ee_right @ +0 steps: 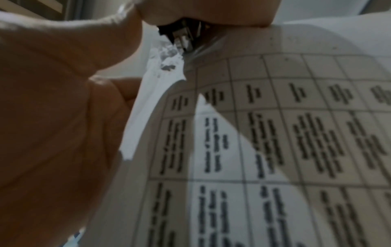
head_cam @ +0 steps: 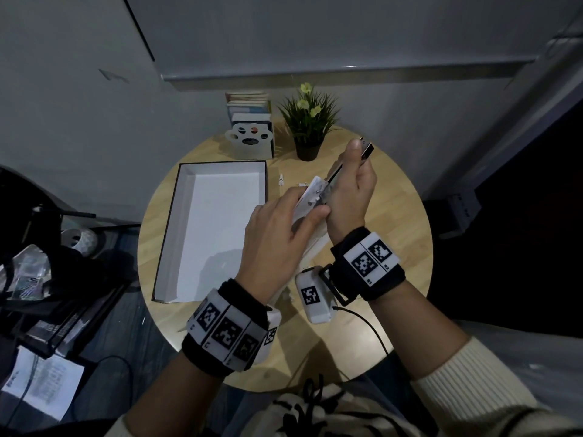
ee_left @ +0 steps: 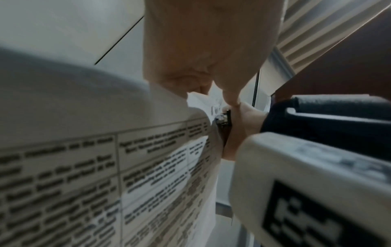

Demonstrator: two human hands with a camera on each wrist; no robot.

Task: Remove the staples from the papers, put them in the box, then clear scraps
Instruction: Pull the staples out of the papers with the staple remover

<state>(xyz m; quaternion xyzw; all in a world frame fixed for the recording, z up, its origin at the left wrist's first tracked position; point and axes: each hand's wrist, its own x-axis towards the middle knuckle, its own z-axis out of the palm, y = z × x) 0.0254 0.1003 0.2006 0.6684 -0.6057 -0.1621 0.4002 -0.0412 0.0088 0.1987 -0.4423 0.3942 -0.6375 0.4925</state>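
Steel remover (head_cam: 362, 152) gripped in the right hand (head_cam: 355, 190) bites the torn corner of the papers (head_cam: 310, 197) pinched by the left hand (head_cam: 277, 241), its length slanting down-left; the box (head_cam: 186, 234) lies open just left, nearer the left hand.

Box (head_cam: 217, 228) left on table (head_cam: 400, 247); plant (head_cam: 309, 121) and book stand (head_cam: 250, 138) behind; hands (head_cam: 312, 209) right of box.

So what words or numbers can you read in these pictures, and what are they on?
None can be read.
Papers: a printed table, words too blurred.
Wristbands: black-and-white square codes with tiny marks, too small.
Sheet on the floor: print too small.
Books: no readable titles.
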